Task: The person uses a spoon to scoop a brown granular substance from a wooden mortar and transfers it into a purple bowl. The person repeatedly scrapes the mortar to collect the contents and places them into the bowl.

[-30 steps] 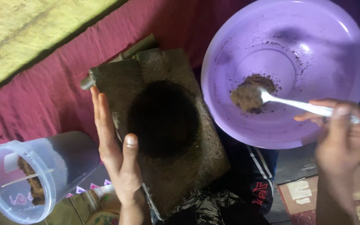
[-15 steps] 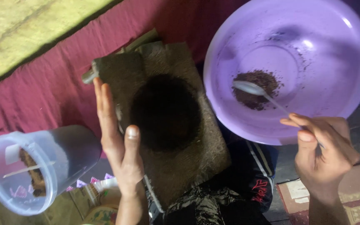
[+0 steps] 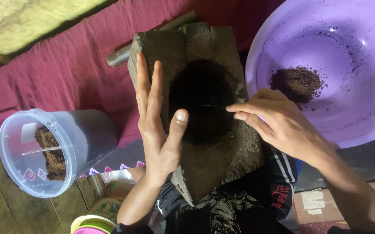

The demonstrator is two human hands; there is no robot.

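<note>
Fingers of the left hand lay straight and together, flat against the dark wooden mortar block on the person's lap. Right hand pinched a thin spoon handle over the block's black hollow, beside the purple basin.

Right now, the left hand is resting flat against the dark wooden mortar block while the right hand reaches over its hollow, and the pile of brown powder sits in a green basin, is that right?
Not quite: the basin holding the brown powder is purple, not green, as the head view shows. The rest stands: the left hand lies flat against the dark wooden mortar block and the right hand reaches over its hollow.
</note>
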